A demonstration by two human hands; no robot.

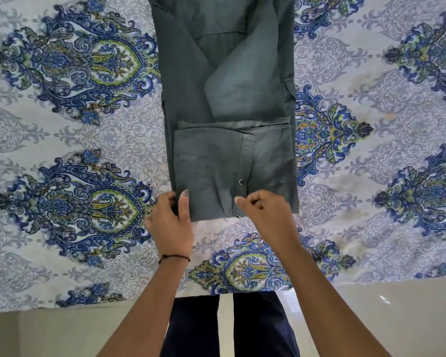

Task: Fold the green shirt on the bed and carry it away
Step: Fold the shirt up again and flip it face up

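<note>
Green shirt (216, 86): sleeves in, hem up. Pinching lower fold w/ left hand (170, 222), right hand (265, 215). Remaining: prob. 2nd fold, carry.

The green shirt (227, 104) lies in a long strip on the patterned bedsheet (62, 140), its near end folded up. The left hand (171, 221) pinches the near left corner, thumb on top; the right hand (264, 211) pinches the near edge by the snap buttons (241, 181).

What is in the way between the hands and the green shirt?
Nothing that shows. The left hand grips the green shirt at its near corner, and the right hand, curled, is at the near edge beside the snaps.
</note>
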